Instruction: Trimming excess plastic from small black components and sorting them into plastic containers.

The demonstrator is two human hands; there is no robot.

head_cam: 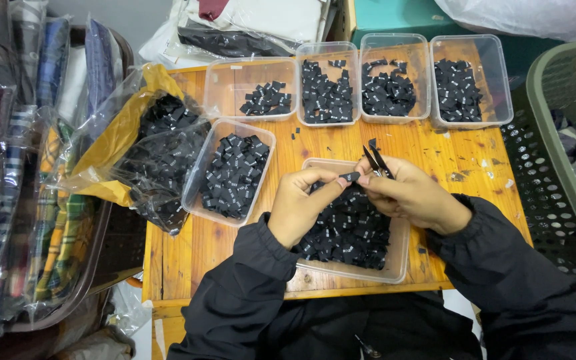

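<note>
My left hand (299, 203) and my right hand (411, 197) meet over a clear plastic tub (398, 257) full of small black fabric labels. Both pinch one small black label (349, 177) between thumb and forefinger. My right hand also holds a pair of small black scissors (375, 159), whose tips stick up above its fingers. Both arms wear dark sleeves. The tub sits at the near edge of a small wooden table (181, 253).
Four clear tubs of black labels (395, 93) line the table's far edge; a fifth tub (231, 175) lies left of my hands beside an open plastic bag of labels (161, 157). Bagged folded fabric (8, 200) is stacked left. A green mesh basket (555, 153) stands right.
</note>
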